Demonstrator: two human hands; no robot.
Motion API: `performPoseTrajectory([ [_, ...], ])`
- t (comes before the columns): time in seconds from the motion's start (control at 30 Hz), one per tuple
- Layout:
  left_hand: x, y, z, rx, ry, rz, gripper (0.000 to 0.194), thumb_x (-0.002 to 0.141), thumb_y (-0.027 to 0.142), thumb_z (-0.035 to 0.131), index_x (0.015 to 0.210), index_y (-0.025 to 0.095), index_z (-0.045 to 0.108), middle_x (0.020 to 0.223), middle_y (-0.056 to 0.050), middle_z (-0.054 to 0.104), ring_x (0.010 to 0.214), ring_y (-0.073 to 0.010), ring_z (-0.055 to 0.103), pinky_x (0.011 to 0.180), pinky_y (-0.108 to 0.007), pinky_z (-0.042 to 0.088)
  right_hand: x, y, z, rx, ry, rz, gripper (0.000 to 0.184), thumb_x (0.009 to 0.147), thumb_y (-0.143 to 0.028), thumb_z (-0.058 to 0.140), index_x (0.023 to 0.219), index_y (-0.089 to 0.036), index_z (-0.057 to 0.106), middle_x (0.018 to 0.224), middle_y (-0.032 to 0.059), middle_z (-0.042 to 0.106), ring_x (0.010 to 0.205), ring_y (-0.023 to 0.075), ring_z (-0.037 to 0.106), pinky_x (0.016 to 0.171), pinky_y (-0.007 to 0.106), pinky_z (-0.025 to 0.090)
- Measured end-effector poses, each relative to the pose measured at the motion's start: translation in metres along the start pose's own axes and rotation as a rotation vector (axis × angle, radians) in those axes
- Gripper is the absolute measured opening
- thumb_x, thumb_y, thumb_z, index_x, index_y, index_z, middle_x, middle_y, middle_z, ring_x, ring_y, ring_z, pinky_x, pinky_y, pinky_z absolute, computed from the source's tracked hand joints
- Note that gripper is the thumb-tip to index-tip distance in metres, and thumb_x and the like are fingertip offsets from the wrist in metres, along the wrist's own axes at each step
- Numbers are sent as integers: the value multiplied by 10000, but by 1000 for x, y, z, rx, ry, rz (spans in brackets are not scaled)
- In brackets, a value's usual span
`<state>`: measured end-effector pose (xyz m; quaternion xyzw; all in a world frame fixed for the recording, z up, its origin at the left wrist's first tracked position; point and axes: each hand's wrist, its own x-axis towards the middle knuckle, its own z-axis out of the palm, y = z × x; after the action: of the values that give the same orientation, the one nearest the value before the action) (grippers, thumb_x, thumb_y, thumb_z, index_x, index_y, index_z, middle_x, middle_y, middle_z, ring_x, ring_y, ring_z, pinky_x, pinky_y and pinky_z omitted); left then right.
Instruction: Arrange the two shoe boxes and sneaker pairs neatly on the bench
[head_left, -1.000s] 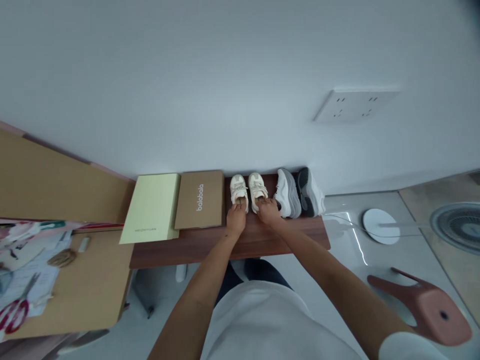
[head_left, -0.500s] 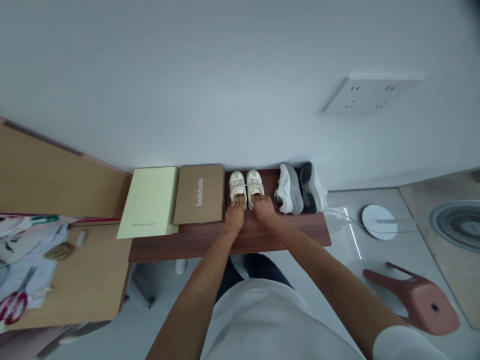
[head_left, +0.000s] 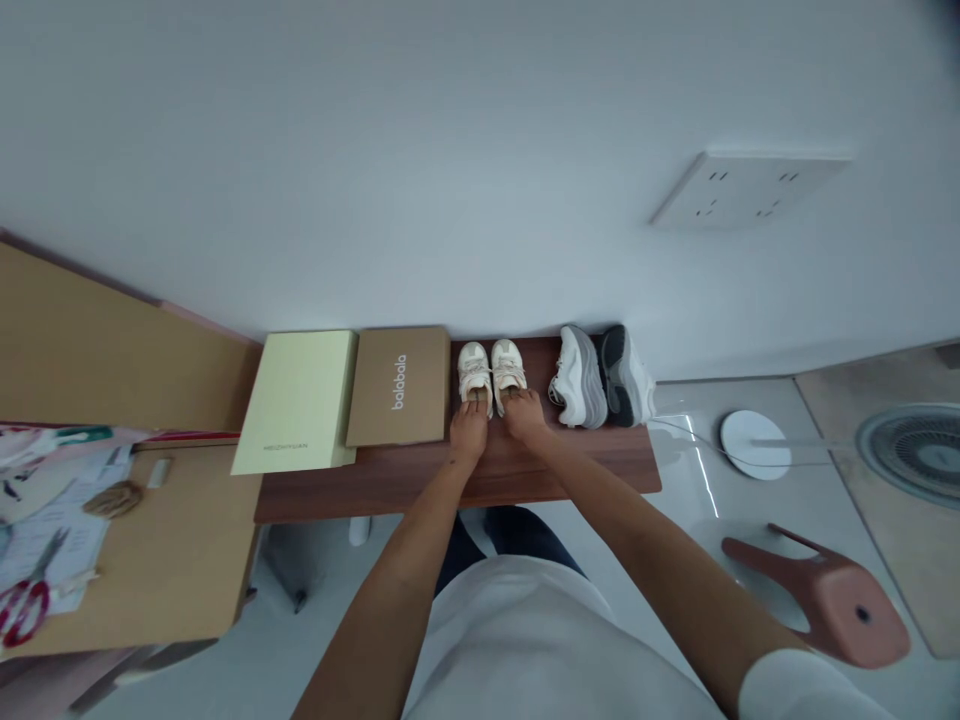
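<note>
Two small cream sneakers stand side by side on a narrow brown wooden table (head_left: 420, 490), toes toward the wall. My left hand (head_left: 469, 430) is closed on the heel of the left cream sneaker (head_left: 473, 366), its fingertips at the shoe's opening. The heel of the right cream sneaker (head_left: 508, 362) is gripped by my right hand (head_left: 523, 412) in the same way. Both heels are partly hidden by my fingers. Left of the pair lies a brown shoebox (head_left: 397, 388) marked "balabala", and beside it a pale yellow box (head_left: 300, 400).
White sneakers (head_left: 579, 380) with grey soles lie on their sides at the table's right end. Farther left, a desk (head_left: 180, 560) bears red-handled scissors (head_left: 28, 600) and papers. A pink stool (head_left: 847, 610) and a fan (head_left: 919, 455) occupy the floor at right.
The view has shifted very slightly. Both hands stay at the heels of the cream sneakers, and the shoes and boxes keep their places.
</note>
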<state>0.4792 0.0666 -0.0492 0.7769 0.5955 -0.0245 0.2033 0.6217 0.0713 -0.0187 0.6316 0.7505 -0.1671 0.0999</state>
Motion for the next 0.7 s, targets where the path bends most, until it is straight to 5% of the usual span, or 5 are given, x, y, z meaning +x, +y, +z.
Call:
performPoseTrajectory([
  [0.4,8,44,-28,2,105,181,338,984,169,464,1309,181,556,1199,-138,669,1195,-274,572,1032,-425,431,-29,32,-30,106,127,69,330,989,-299,472,1196,-158,686,1208,173,708,1104,299,605,967,402,356],
  [0.7,15,100,24,-321,8,245,410,937,166,558,1347,158,547,1267,-152,658,1227,-260,605,1064,-431,454,-81,131,-6,270,276,337,348,983,-288,475,1237,-162,677,1212,147,706,1137,291,590,1003,381,372],
])
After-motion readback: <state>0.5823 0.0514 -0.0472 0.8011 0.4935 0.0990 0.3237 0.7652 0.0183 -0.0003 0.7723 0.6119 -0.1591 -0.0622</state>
